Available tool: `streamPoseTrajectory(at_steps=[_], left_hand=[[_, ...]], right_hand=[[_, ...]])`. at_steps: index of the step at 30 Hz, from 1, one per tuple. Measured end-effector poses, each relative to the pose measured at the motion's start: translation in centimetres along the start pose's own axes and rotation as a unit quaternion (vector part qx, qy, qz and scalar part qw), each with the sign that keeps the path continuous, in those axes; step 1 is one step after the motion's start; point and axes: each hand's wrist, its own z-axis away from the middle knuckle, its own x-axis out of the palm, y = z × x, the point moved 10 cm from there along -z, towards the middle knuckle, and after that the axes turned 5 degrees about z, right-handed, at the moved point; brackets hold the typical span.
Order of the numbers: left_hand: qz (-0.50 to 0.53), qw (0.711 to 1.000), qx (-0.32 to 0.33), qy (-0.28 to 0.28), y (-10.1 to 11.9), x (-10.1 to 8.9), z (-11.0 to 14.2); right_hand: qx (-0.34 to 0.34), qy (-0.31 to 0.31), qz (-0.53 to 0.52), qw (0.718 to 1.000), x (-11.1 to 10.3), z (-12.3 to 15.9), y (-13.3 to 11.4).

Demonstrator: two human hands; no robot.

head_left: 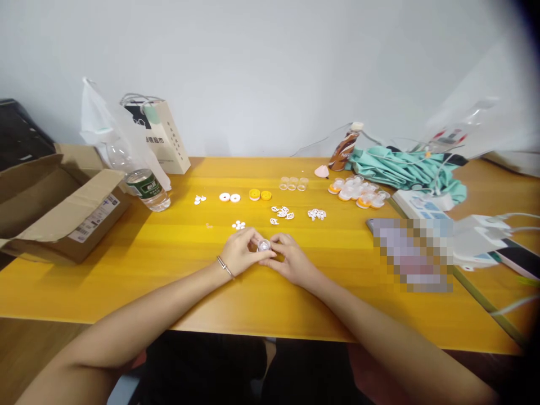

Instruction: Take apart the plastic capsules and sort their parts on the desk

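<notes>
Between my hands, low over the table, is a small clear round plastic cup (264, 246) with something pale inside that I cannot make out. My left hand (243, 247) grips it from the left with thumb and fingers. From the right, my right hand (291, 257) closes on its other side. Just beyond lie small white discs (238, 225), white leaf-shaped cutouts (282, 212) and more white cutouts (316, 214). Farther back are two white rings (230, 197), two yellow round caps (260, 194) and three clear cups (293, 183) in a row.
Clear-domed orange-and-white pieces (358, 191) cluster at the right, near a brown drink bottle (346, 147) and a folded green cloth (400, 169). A pixelated phone-like object (409, 256) lies nearer. An open cardboard box (63, 208) and a water bottle (148, 190) stand left.
</notes>
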Motion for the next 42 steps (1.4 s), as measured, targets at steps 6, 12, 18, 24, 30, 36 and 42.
streamPoseTrajectory(at_steps=[6,12,18,24,30,36,42], left_hand=[[0.012,0.995,0.075,-0.070,1.7,0.4,0.0],[0.077,0.969,0.140,-0.191,3.6,1.6,0.9],[0.012,0.991,0.075,-0.108,1.9,0.2,0.1],[0.080,0.979,0.113,-0.152,2.7,0.8,0.5],[0.036,0.990,0.083,-0.104,2.3,-0.5,0.0],[0.052,0.984,0.093,-0.142,2.3,0.3,0.1],[0.071,0.975,0.125,-0.167,3.2,0.3,0.3]], right_hand=[[0.027,0.026,-0.012,0.999,-0.2,-0.1,0.8],[0.044,0.051,-0.019,0.998,-0.7,0.0,1.2],[0.033,0.056,-0.019,0.998,-0.6,0.0,1.2],[0.035,0.061,-0.032,0.997,-0.9,0.0,1.1],[0.047,0.057,-0.032,0.997,-1.1,0.0,1.1],[0.042,0.056,-0.029,0.997,-0.9,-0.1,1.3],[0.046,0.051,-0.021,0.997,-0.8,0.0,1.4]])
